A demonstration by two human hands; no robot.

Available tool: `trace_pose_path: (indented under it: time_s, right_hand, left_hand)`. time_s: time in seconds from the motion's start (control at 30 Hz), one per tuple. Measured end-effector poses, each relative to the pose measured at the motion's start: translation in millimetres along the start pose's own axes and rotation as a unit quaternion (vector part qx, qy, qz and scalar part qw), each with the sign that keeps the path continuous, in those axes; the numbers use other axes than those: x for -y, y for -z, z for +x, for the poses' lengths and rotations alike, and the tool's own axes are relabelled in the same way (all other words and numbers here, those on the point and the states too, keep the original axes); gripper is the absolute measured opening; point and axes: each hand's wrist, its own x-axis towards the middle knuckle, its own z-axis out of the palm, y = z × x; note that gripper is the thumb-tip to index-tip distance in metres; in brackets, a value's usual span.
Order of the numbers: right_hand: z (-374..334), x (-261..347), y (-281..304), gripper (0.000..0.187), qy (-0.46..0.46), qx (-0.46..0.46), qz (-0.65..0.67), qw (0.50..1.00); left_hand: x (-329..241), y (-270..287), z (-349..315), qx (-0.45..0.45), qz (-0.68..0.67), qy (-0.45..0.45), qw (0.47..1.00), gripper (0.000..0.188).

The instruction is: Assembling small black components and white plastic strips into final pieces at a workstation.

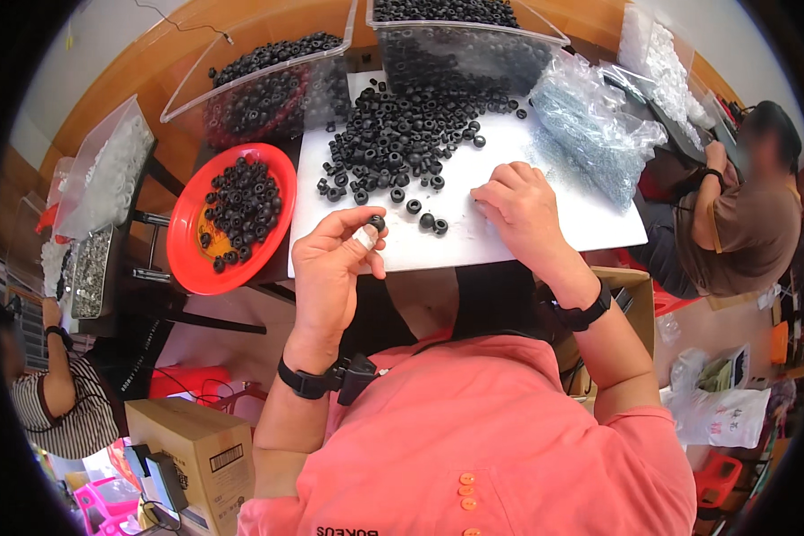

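My left hand (330, 263), with white tape on one finger, pinches a small black round part with a hole, like a large bead (377, 222), above the white board's front edge. My right hand (523, 214) is over the right half of the white board (590, 234), its thumb and fingers pressed together; whatever is between them is too small or hidden to name. A few loose black parts (427, 221) lie between my hands. Beyond them spreads a large pile of the same black parts (402, 129).
To the left, a red plate (179, 255) holds more black parts. Behind stand two clear bins (277, 98) of them. A clear bag (594, 134) of tiny grey-blue pieces leans at the board's right. One person (741, 205) sits at right, another (62, 393) at left.
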Motion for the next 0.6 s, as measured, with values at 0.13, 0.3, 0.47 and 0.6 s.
trace_pose_path:
  time_s: [0.13,0.3,0.47,0.6]
  right_hand:
    - [-3,-7,-3,0.011,-0.028,0.003,0.016,0.999]
    - [-3,-14,-1,0.012,-0.018,0.016,0.03,0.999]
    - [0,-18,4,0.01,-0.025,0.06,0.018,0.998]
    - [2,-17,4,0.007,-0.038,0.062,0.007,0.997]
  left_hand:
    - [-1,-3,-1,-0.007,0.011,-0.001,1.0,0.024]
    - [-5,-12,-4,-0.029,0.017,0.0,0.999,0.022]
    - [-1,-34,-7,0.023,0.099,-0.085,0.991,0.024]
    - [8,-49,4,0.04,0.026,0.017,0.999,0.023]
